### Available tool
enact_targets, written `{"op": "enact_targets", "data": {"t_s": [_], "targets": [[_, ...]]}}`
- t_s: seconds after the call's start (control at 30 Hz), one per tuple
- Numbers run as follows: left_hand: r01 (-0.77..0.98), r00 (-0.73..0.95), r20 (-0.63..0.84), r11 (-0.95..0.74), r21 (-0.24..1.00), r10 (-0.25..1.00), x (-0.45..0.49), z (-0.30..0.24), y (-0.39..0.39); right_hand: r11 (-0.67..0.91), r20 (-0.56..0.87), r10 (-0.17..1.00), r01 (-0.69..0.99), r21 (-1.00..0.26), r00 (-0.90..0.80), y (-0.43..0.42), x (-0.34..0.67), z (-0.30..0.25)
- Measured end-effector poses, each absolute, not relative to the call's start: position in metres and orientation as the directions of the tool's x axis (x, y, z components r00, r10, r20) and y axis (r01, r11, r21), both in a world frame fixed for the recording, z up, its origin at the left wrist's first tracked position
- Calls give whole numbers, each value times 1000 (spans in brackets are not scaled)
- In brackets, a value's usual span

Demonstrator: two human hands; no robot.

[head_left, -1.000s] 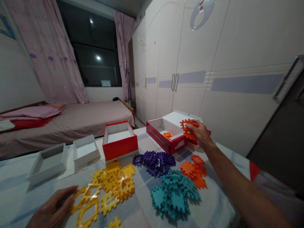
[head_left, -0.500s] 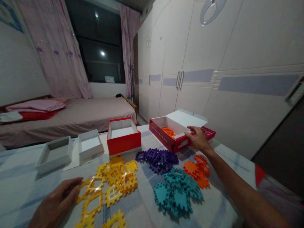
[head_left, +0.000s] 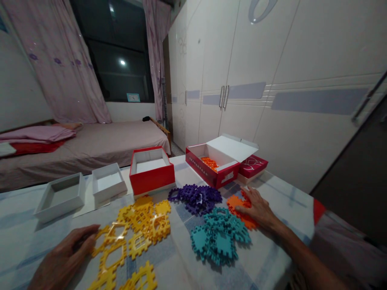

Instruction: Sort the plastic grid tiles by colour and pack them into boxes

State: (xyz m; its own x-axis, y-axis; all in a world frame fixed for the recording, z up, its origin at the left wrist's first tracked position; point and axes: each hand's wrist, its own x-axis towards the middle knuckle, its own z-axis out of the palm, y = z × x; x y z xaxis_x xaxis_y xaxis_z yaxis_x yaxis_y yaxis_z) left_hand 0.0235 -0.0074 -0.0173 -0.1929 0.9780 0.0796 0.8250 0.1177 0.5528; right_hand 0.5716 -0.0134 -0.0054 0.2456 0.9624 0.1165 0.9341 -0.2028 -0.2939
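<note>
My right hand [head_left: 256, 208] lies flat on the pile of orange puzzle tiles [head_left: 234, 201], fingers spread over them. At the lower left my left hand [head_left: 65, 257] rests on the table with its fingers loosely curled, touching the edge of the yellow tiles [head_left: 137, 233]. A teal pile [head_left: 219, 239] sits between the hands and a purple pile [head_left: 196, 197] lies behind it. Several orange tiles [head_left: 209, 162] lie inside the red box with the raised white lid [head_left: 211, 174].
A second red box [head_left: 152, 180], open, stands mid-table, with two white trays [head_left: 108, 189] [head_left: 60, 199] to its left. A small red lid [head_left: 253, 166] lies beside the far box. A bed [head_left: 90, 147] and wardrobe doors [head_left: 256, 80] stand behind the table.
My right hand dropped orange tiles into the far red box, then drew back and came down flat on the orange pile. My left hand stayed by the yellow tiles.
</note>
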Motion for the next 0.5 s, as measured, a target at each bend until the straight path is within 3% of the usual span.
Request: {"op": "enact_targets", "data": {"t_s": [0.37,0.5], "targets": [[822,-178,150,63,565,973,20,-22,-6,-84,284,927,875,-477,244,-6,577,-18],[819,-201,101,110,564,974,20,-21,-7,-64,291,920,834,-549,262,-7,574,-16]]}}
